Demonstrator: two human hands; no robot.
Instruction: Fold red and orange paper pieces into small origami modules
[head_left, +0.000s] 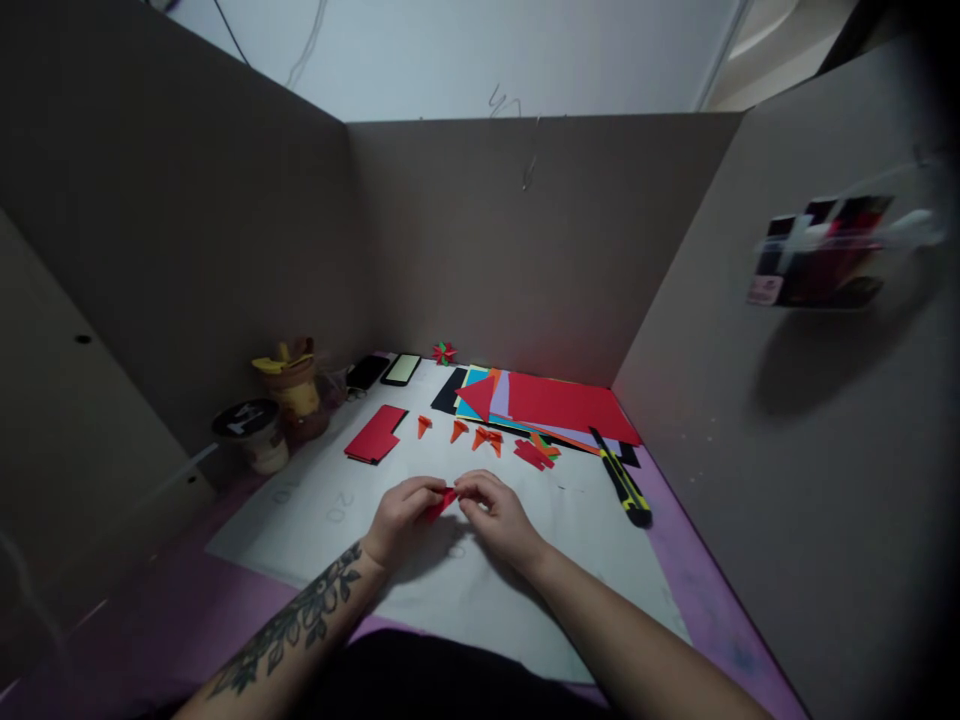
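one paper star [444,353], two phones [402,369] lying left of it, one black-lidded cup [264,450] farther left, one utility knife [624,484] right

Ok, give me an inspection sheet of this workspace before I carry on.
Surface: white sheet over a purple tabletop.
Things in hand: small red paper piece.
Hands: left hand pinches it; right hand has fingertips at its upper end, grip unclear.
Nearby: orange folded pieces, red cut paper, coloured sheets.
Clutter: cutter at right, blade state unclear; lit phone, lidded cup at left.
Cables: thin cords beyond the partition; on the tabletop, nothing seen.
Surroundings: grey partition on three sides; co-workers, nothing seen.
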